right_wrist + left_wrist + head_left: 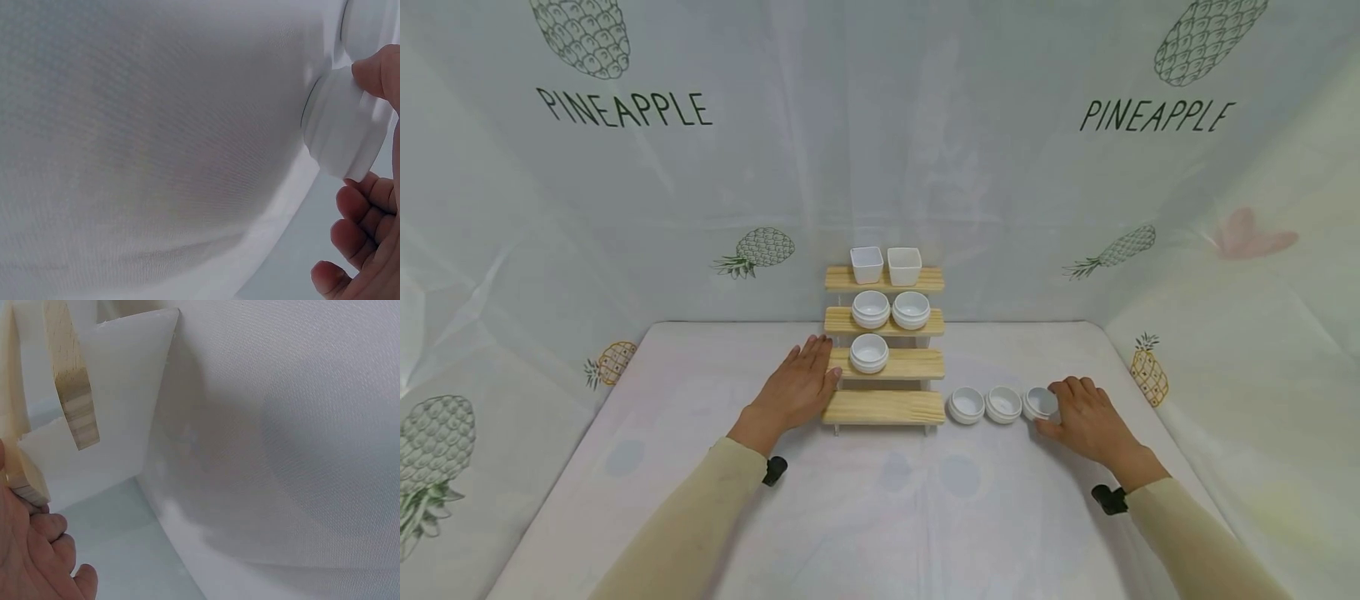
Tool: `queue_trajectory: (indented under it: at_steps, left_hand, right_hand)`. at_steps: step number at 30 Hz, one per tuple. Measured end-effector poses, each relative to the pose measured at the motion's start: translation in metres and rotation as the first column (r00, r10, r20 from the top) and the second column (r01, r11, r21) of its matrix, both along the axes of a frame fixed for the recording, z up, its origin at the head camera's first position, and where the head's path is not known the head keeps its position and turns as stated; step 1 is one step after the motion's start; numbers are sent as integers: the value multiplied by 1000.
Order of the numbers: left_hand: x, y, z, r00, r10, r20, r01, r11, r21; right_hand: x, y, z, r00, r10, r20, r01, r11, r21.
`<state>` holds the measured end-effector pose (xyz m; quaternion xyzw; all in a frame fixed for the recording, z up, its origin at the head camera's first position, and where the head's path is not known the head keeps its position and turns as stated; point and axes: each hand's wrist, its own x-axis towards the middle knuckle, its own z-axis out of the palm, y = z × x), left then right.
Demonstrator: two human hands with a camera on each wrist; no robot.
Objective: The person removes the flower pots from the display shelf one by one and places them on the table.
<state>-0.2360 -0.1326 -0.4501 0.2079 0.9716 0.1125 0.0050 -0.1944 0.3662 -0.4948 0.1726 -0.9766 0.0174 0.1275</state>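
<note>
A four-step wooden display stand (pixel 883 407) stands mid-table. My left hand (pixel 793 389) grips its left edge around the second step from the bottom; in the left wrist view my thumb and fingers (pixel 53 528) lie on either side of a plank end (pixel 28 478). To the right of the stand, three small round white bowls sit in a row on the table. My right hand (pixel 1090 421) pinches the rightmost bowl (pixel 1039 403) by its rim, thumb on one side and index finger on the other. In the right wrist view that bowl (pixel 344 125) is close to the cloth.
Two square white cups, left (pixel 867 265) and right (pixel 904 267), stand on the top step. Two round bowls (pixel 870 308) share the step below, and one bowl (pixel 868 353) is on the third step down. A pineapple-print cloth (pixel 887 167) hangs behind and at both sides.
</note>
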Motion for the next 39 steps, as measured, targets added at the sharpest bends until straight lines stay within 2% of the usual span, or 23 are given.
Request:
queue_trajectory:
  at_steps: [24,31,39]
  left_hand:
    - [-1,0,-2,1000,7,5,-7,1000,-10]
    - [0,0,-2,1000,9,-1,-9,1000,-22]
    - [0,0,0,1000,8,-6,-8,1000,-30]
  right_hand:
    - [0,-1,4,1000,-4,17,4,1000,15]
    - [-3,-18,23,995,52,-79,-52,999,4]
    - [-14,-68,50,971,151,-188,-161,986,-39]
